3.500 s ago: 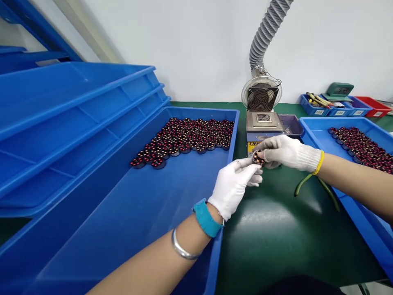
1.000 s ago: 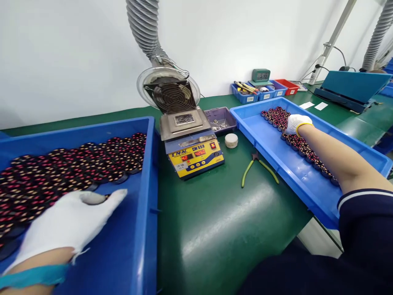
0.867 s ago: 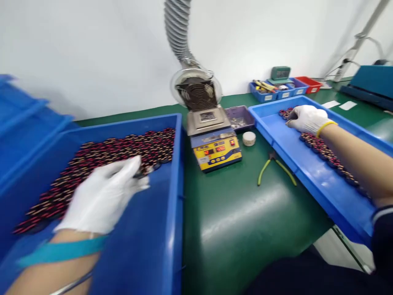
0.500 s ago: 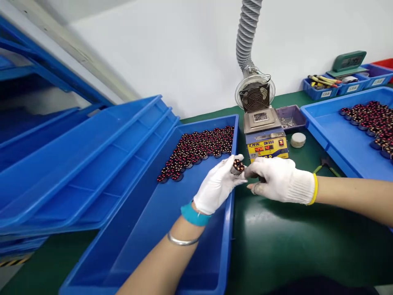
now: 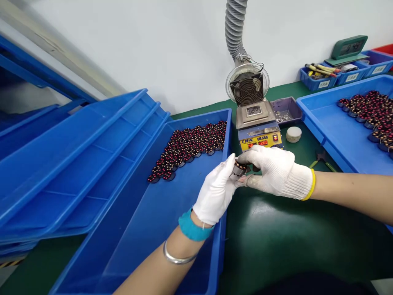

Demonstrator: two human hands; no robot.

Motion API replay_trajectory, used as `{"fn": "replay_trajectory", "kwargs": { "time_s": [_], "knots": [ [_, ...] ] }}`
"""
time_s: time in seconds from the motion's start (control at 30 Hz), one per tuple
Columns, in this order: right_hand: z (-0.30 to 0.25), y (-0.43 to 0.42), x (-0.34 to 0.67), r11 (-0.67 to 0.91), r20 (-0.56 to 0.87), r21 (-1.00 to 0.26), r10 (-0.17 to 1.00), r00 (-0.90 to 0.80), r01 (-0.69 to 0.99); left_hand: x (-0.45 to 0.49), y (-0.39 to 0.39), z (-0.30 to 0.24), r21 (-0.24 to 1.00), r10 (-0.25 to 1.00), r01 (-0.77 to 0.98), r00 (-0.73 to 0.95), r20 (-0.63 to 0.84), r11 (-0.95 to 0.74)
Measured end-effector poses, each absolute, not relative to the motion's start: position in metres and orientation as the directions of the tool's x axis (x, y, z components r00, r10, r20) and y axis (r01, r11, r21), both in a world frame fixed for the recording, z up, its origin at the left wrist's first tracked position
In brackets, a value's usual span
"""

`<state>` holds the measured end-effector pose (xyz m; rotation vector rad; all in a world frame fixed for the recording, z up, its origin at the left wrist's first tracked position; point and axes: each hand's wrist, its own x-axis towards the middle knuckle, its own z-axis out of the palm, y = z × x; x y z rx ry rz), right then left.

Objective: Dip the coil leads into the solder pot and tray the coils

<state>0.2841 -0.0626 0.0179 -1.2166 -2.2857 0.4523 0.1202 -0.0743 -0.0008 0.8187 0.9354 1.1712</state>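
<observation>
A small round motor stator (image 5: 238, 169), grey at the side with black and copper-coloured windings, is pinched between the fingers of my left hand (image 5: 215, 189), which wears a white glove. From the other side my right hand (image 5: 270, 169), in a knitted white glove with a yellow cuff, reaches onto it; thumb and forefinger are bent against the part. Both hands are just in front of the yellow and blue solder pot (image 5: 260, 138), over the right wall of the blue tray (image 5: 221, 180). Many similar stators (image 5: 192, 145) lie in that tray.
Right of the solder pot are a purple bin (image 5: 296, 114), a round white tin (image 5: 294, 134) and green-handled cutters (image 5: 321, 157). Another blue tray (image 5: 334, 131) with stators stands at right. Stacked blue trays (image 5: 82, 164) lean at left. A grey duct (image 5: 235, 28) hangs above.
My right hand has closed in on the stator, its fingers now touching it. The stator has tilted, so more of its grey side shows. The camera view has shifted slightly.
</observation>
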Motion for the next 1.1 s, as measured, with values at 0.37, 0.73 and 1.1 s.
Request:
{"fn": "replay_trajectory", "kwargs": {
  "time_s": [0.37,0.73,1.1],
  "knots": [
    [0.02,-0.055,0.305,0.7,0.291,-0.225,0.712,-0.639,0.678,0.114,-0.083,0.006,0.918,0.978,-0.34,0.1,-0.182,0.206],
    [0.015,-0.058,0.294,0.526,0.289,-0.492,0.85,-0.44,0.694,0.117,-0.083,0.008,0.997,0.995,-0.071,-0.098,0.017,-0.024],
    [0.013,-0.041,0.302,0.228,-0.021,-0.896,0.837,-0.547,0.382,0.121,-0.088,-0.003,0.921,0.96,0.297,-0.048,0.277,-0.251]
  ]
}}
